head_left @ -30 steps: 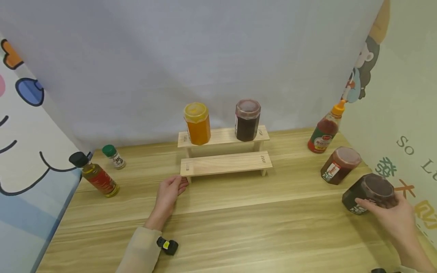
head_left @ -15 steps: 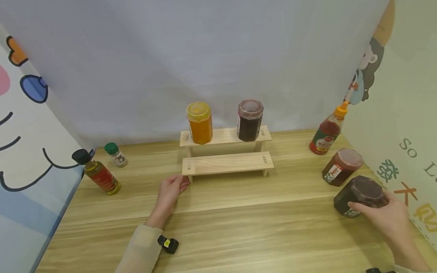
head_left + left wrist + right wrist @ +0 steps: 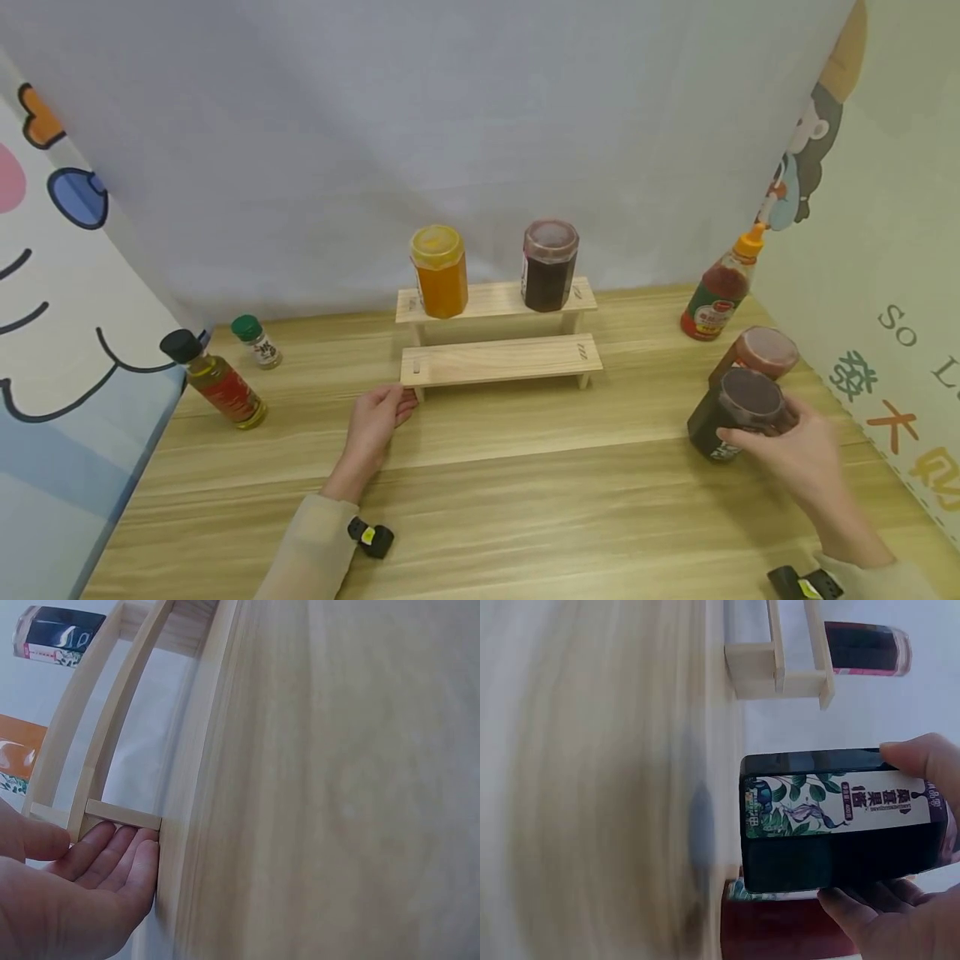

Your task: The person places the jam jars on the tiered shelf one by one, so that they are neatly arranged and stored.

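My right hand [image 3: 798,450] grips a dark jam jar [image 3: 723,433] near its lid, thumb on one side and fingers on the other. The right wrist view shows the jar's leafy label [image 3: 832,802] and a gap between its base and the table, so it is held in the air, slightly tilted. My left hand [image 3: 375,417] rests at the left end of a two-step wooden shelf [image 3: 502,360]. In the left wrist view its fairly straight fingers [image 3: 112,859] touch the shelf's front leg [image 3: 124,814], with the thumb by the board's end.
On the upper step stand an orange jam jar [image 3: 441,283] and another dark jar [image 3: 550,275]. A reddish jar [image 3: 757,350], partly hidden by the held one, and a sauce bottle [image 3: 717,292] stand right. An oil bottle [image 3: 225,392] and a green-capped shaker [image 3: 258,343] stand left.
My right hand has carried the dark jam jar leftward, away from the right wall, and it now overlaps the reddish jar in the head view. My left hand stays at the shelf's end.
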### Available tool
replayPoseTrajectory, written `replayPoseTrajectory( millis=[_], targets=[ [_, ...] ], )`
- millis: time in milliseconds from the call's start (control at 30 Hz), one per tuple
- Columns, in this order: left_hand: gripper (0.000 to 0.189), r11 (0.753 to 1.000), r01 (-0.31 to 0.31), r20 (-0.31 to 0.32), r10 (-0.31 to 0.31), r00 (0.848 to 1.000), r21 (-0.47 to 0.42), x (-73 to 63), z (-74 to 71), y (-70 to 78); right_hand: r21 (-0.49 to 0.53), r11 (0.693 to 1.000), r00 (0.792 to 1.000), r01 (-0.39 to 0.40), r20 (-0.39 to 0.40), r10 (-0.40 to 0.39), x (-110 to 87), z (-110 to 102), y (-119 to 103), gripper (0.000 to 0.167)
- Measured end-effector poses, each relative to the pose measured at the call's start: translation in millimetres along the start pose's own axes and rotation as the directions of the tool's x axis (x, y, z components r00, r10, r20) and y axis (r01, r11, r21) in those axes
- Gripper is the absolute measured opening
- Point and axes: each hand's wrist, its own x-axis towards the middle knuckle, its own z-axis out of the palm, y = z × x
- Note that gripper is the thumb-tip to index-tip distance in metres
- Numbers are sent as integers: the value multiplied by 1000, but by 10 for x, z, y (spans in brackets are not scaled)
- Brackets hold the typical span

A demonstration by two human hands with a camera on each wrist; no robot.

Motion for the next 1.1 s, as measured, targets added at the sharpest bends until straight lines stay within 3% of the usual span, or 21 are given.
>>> replayPoseTrajectory(
  millis=[433,567,933,1100],
  targets=[
    [37,1000,7,6,-6,1000,-14,-2,1,-16,27,990,987,138,80,-140,197,407,-423,63],
    [37,1000,1,3,-1,1000,-11,12,-1,-21,22,986,979,167,114,-168,296,567,-564,72],
    [36,1000,11,-5,-11,1000,-21,-6,-3,-31,164,970,962,179,177,-208,488,1089,-815,71],
    [36,1000,5,-8,-5,1000,-13,6,-1,-19,196,961,949,194,210,-235,497,1265,-1060,70]
  ],
)
